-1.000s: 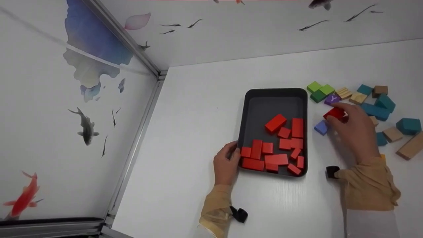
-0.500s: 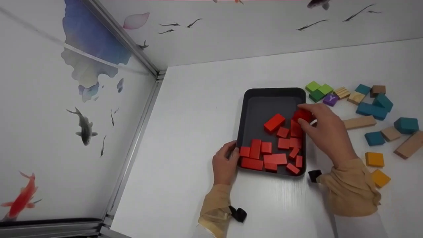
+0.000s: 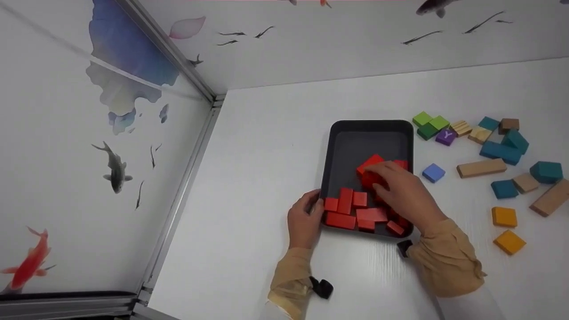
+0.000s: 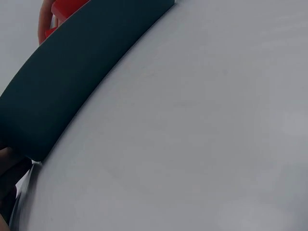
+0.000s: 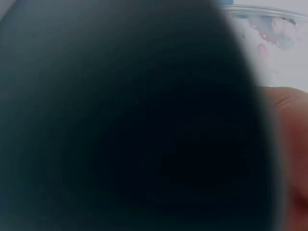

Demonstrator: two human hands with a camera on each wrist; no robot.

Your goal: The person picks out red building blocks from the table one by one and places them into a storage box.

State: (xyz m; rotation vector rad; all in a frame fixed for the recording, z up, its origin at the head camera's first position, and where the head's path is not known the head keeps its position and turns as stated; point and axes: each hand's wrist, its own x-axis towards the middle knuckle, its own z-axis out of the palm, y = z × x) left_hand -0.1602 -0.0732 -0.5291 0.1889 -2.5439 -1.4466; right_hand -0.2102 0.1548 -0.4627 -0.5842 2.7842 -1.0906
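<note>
A dark grey tray [image 3: 371, 142] with several red blocks [image 3: 341, 220] inside stands at the middle of the table. My left hand [image 3: 304, 221] grips its left rim near the front corner. Over the tray, my right hand [image 3: 403, 192] pinches a red block [image 3: 370, 179] between thumb and fingers, beside another red block [image 3: 375, 160]. The hand hides several blocks at the tray's right side. In the left wrist view the tray's dark side wall [image 4: 72, 77] fills the upper left. A dark blurred surface covers most of the right wrist view, with part of my right hand [image 5: 296, 144] at its edge.
Right of the tray lie loose blocks: a blue one [image 3: 433, 172], a purple one [image 3: 446, 137], green ones [image 3: 422, 118], teal ones [image 3: 500, 152], wooden ones [image 3: 481, 168] and two yellow ones [image 3: 504, 217]. Printed walls [image 3: 338, 44] bound the table at the back and left.
My right hand has carried a red block leftward from among the loose blocks, over the tray's right rim and into the tray. The left hand stays on the rim.
</note>
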